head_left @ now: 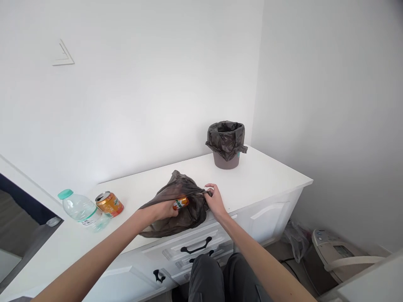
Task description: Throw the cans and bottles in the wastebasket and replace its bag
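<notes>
A dark, thin plastic bag (189,184) lies near the front edge of the white cabinet top, its mouth facing me. My left hand (165,209) reaches into that mouth, fingers wrapped round an orange drink can (181,203). Part of the can is hidden by the hand. At the bag's right side, my right hand (215,201) pinches the gathered rim between thumb and fingers. Left of the bag stands another orange can (109,204), opened at the top. Touching or close beside it, a clear plastic bottle (83,209) with a green cap leans over.
A small bin (226,161) lined with a dark bag stands at the back right of the cabinet top (267,176). Below are drawers with black handles (196,245). A beige appliance (336,249) and a clear plastic bag (296,239) are on the floor at right.
</notes>
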Available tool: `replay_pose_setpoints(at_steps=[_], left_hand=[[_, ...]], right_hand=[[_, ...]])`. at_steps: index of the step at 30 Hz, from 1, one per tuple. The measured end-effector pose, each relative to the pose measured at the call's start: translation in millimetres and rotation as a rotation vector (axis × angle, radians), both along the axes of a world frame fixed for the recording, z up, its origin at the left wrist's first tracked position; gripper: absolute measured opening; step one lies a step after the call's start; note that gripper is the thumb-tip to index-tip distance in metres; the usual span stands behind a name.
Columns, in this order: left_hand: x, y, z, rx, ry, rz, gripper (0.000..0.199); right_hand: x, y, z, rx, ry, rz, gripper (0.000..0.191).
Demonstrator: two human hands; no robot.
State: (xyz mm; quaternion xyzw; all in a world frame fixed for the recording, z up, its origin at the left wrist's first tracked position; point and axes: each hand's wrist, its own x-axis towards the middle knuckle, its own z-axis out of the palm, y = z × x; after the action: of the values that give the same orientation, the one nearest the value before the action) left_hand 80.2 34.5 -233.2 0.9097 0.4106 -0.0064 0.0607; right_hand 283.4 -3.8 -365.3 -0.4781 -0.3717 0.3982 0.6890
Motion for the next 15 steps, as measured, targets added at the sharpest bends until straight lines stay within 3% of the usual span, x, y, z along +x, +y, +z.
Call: replay_pose_setpoints(at_steps=[4,8,12,15], left_hand=[[-16,-43,33.9,-0.064,-0.027,-0.073,0.053],[-30,-90,71.6,-0.242,-0.281,-0.144,0.078],[-60,-110,90.7,-0.372,-0.599,0.067,0.073],[-87,-103,86.9,-0.152,-0.804,0.319,0.075]], right_hand=[[-2,-2,-1.8,-0.005,-0.005,-0.009,0.041],[-3,-3,-2.5,-0.019,-0.011,0.002,0.04],[-3,-4,-4.4,-0.036,-0.016,0.024,0.04],[-4,-5,-4.9,-0.039,-0.011,0.04,0.04]])
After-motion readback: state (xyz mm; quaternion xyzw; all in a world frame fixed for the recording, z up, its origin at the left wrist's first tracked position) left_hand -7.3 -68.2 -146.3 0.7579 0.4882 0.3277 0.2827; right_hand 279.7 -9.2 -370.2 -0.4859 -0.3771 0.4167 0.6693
